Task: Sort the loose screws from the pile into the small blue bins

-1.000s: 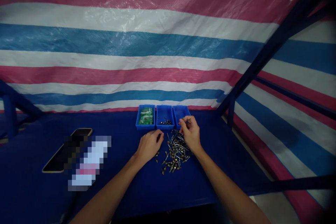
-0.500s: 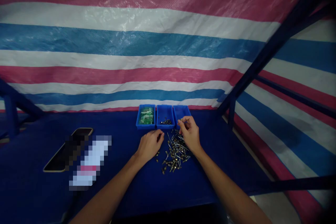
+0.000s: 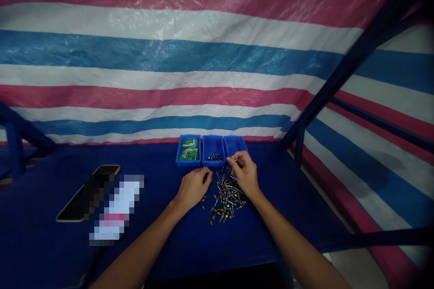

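Observation:
My right hand [image 3: 247,174] is closed in a pinch around a small screw-like metal piece [image 3: 233,158], at the front of the right blue bin [image 3: 235,143]. Below that hand lies a loose pile of long, thin screws [image 3: 228,196] with brass-coloured heads. My left hand [image 3: 194,186] rests on the table left of the pile, its fingers curled in. Whether anything is inside them is hidden. The middle blue bin [image 3: 213,143] holds several small dark metal parts [image 3: 214,157]. Green pieces [image 3: 190,149], like small circuit boards, fill the left blue bin [image 3: 188,163].
On the left of the dark blue table [image 3: 162,244] lie a phone [image 3: 76,198] and a blurred-out bright object [image 3: 117,210]. Blue frame bars [image 3: 305,115] rise at the right. A striped plastic sheet [image 3: 169,58] hangs behind the table.
My right hand has shifted very slightly, and its fingertips with the screw-like piece are a little lower and further left. The left hand has stayed in place.

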The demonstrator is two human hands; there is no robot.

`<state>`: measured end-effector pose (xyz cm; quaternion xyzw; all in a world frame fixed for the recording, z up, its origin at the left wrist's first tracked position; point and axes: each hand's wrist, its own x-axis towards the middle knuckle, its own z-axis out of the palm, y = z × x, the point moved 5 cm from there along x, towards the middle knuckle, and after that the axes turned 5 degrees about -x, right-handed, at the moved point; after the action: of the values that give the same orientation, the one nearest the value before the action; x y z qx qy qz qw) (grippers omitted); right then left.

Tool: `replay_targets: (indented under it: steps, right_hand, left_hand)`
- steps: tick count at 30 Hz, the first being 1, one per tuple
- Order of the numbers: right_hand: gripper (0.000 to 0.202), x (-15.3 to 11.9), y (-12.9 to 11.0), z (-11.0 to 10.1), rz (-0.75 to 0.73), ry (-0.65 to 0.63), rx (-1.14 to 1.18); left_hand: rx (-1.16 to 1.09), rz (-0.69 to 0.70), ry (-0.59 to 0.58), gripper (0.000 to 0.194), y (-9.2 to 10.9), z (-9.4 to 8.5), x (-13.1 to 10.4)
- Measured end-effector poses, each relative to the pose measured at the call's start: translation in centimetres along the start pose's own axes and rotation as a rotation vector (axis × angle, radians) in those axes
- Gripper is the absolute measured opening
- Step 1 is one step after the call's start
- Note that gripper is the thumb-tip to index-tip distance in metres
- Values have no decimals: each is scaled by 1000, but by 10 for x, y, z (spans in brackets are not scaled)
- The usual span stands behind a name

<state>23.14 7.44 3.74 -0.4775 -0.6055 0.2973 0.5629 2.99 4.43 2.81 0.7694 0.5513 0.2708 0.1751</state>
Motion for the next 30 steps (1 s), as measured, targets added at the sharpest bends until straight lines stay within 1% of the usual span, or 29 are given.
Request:
replay_targets:
  steps: [6, 12, 17, 25, 30]
  right_hand:
    - [21, 0, -6, 0, -16, -33, -52]
    - [25, 1, -13, 0, -83, -39, -34]
    - [27, 1, -13, 1, -82, -64, -40]
    - [21, 1, -7, -1, -61, -5, -80]
    - [29, 1, -5, -2, -67, 19, -102]
  left_hand:
    - [-4, -30, -17, 23, 0, -1, 0]
    - [12, -12, -7, 23, -1, 0, 0]
    - [21, 4, -1, 23, -2, 2, 0]
    - [10, 15, 2, 21, -1, 0, 0]
    - [17, 18, -2, 22, 0, 0, -1]
